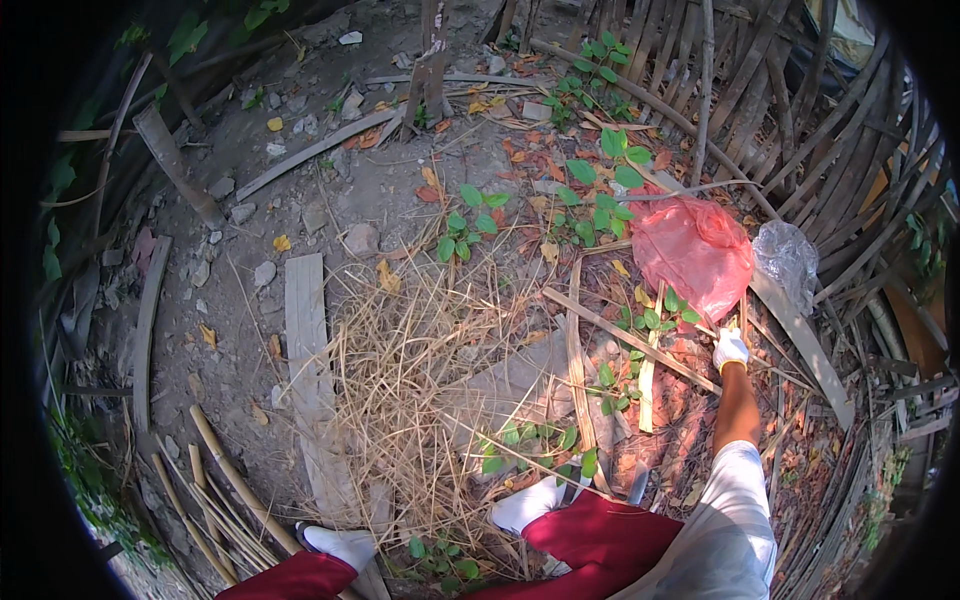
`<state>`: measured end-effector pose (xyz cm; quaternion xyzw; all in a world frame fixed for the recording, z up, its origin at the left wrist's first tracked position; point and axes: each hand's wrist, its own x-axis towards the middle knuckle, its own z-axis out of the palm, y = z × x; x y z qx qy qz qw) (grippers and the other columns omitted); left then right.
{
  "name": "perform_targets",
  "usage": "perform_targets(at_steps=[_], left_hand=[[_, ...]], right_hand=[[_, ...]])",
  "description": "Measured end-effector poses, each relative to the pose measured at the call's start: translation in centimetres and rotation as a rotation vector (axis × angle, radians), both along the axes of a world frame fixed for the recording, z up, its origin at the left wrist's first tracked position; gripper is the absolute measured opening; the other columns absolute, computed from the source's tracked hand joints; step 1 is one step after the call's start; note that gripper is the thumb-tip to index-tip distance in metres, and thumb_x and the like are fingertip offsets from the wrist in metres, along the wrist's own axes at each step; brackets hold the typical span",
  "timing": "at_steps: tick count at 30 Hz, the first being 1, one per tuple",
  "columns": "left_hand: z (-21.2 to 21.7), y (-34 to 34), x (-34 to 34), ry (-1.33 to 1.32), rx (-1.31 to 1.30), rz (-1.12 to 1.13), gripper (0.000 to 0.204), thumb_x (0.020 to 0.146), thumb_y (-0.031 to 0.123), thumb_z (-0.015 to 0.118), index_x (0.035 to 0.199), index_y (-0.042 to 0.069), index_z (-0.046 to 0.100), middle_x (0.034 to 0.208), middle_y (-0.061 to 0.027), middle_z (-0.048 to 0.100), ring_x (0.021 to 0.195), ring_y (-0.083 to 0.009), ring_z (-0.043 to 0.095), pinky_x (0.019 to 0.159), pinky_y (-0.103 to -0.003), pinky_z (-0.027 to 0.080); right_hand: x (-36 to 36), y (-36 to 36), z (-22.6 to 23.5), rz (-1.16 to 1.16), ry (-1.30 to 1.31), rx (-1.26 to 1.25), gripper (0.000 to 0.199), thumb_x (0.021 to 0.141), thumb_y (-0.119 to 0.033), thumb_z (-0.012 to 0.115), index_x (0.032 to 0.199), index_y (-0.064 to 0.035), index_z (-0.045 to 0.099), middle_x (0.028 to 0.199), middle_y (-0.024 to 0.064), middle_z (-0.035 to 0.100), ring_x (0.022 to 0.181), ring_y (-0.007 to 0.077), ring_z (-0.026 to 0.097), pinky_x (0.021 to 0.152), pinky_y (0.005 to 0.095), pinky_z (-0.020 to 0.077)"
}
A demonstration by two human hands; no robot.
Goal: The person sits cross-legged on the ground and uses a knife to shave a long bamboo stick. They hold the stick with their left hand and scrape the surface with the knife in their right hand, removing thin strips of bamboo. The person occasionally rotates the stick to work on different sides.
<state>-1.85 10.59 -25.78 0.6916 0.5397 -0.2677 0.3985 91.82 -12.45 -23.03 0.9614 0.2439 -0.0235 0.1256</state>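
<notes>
My right hand [730, 348], in a white glove with a yellow cuff, reaches out to the right at arm's length. It sits just below a red plastic bag [692, 252] lying on the ground, among thin sticks and small green plants [655, 318]. Its fingers look curled, but I cannot make out whether anything is in them. My left hand is out of view. Two white shoes [527, 505] [340, 545] and red trouser legs [600, 540] show at the bottom edge.
A heap of dry straw [400, 370] covers the middle ground beside a flat grey plank [305, 330]. A crumpled clear plastic bag [787, 255] lies right of the red one. Split bamboo slats [800, 110] form a fence behind; bamboo canes [225, 480] lie lower left.
</notes>
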Motion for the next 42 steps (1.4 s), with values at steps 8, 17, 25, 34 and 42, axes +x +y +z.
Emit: perform_targets(at_steps=[8, 17, 25, 34, 42], left_hand=[[-4.6, 1.5, -3.0, -0.193, -0.156, -0.221, 0.047, 0.104, 0.029, 0.043, 0.141, 0.003, 0.054, 0.136, -0.0129, 0.060, 0.126, -0.0242, 0.058, 0.107, -0.035, 0.043], [-10.1, 4.1, -8.8, -0.629, -0.407, -0.502, 0.051, 0.103, 0.030, 0.043, 0.147, 0.005, 0.051, 0.142, -0.0113, 0.059, 0.132, -0.0224, 0.056, 0.113, -0.033, 0.041], [-2.7, 5.1, -12.7, -0.504, -0.341, -0.222, 0.050, 0.105, 0.029, 0.039, 0.149, 0.006, 0.049, 0.149, -0.0103, 0.054, 0.136, -0.0194, 0.052, 0.115, -0.033, 0.038], [36.6, 0.7, -20.0, -0.135, 0.713, 0.206, 0.046, 0.100, 0.018, 0.050, 0.144, 0.005, 0.050, 0.148, -0.0143, 0.051, 0.131, -0.0263, 0.054, 0.107, -0.037, 0.044], [38.2, -3.0, -17.2, -0.260, 0.963, 0.308, 0.045, 0.096, 0.009, 0.060, 0.140, 0.003, 0.052, 0.147, -0.0178, 0.049, 0.128, -0.0324, 0.056, 0.099, -0.040, 0.048]], right_hand=[[-5.8, -0.4, 6.0, 0.231, -0.002, -0.082, 0.025, 0.096, -0.015, 0.048, 0.102, -0.0083, 0.072, 0.099, 0.0222, 0.074, 0.092, 0.0387, 0.074, 0.080, 0.0508, 0.0579], [-23.0, -0.6, 19.9, 0.494, 0.221, -0.146, 0.025, 0.096, -0.026, 0.059, 0.111, -0.0086, 0.066, 0.090, 0.0199, 0.073, 0.088, 0.0422, 0.071, 0.077, 0.0524, 0.0554], [-36.1, 6.6, 27.2, 0.788, 0.337, 0.233, 0.028, 0.101, -0.033, 0.055, 0.113, -0.0087, 0.064, 0.097, 0.0216, 0.070, 0.093, 0.0422, 0.068, 0.079, 0.0512, 0.0532], [-31.3, 18.5, 40.0, 0.735, 0.035, 0.956, 0.031, 0.102, -0.033, 0.059, 0.109, -0.0028, 0.063, 0.079, 0.0213, 0.065, 0.069, 0.0385, 0.064, 0.068, 0.0444, 0.0504], [-32.9, 11.9, 56.9, 0.561, 0.228, 1.847, 0.032, 0.104, -0.032, 0.062, 0.119, -0.0034, 0.068, 0.091, 0.0084, 0.074, 0.059, 0.0058, 0.053, 0.055, 0.0251, 0.0469]])
